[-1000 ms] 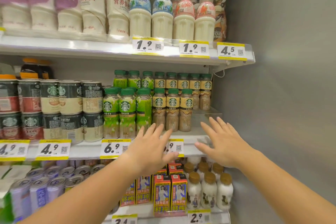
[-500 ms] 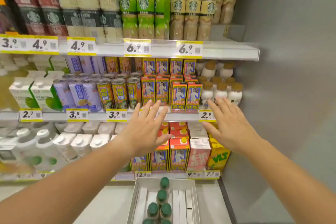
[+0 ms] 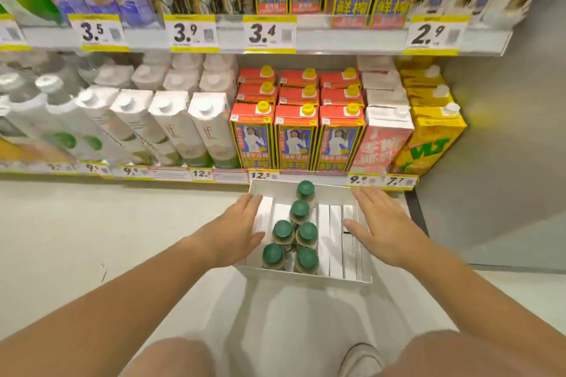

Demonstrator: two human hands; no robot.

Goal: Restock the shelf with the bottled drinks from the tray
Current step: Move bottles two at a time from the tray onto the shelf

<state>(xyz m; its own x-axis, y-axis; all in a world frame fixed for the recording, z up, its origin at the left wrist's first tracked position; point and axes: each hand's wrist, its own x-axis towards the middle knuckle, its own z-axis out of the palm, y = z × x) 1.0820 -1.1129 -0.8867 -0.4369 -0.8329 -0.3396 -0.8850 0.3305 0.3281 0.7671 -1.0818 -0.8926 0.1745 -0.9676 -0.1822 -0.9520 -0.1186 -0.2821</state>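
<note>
A white cardboard tray (image 3: 306, 276) sits on the floor in front of the bottom shelf. Several bottles with green caps (image 3: 299, 209) stand in its middle, in a loose double row. White dividers (image 3: 335, 242) lie flat along the tray's right side. My left hand (image 3: 237, 229) is spread over the tray's left edge, fingers apart, holding nothing. My right hand (image 3: 378, 223) hovers over the tray's right edge, also spread and holding nothing. Neither hand touches a bottle.
The bottom shelf holds white cartons (image 3: 211, 128), red and yellow cartons (image 3: 295, 135), a pink carton (image 3: 384, 138) and a yellow VLT carton (image 3: 428, 144). A grey wall (image 3: 505, 131) closes the right side. Pale floor (image 3: 107, 223) lies left of the tray. My knees show below.
The view has dropped from the upper shelves down to the floor tray. Both hands have come down with it and now hover over the tray's two sides.
</note>
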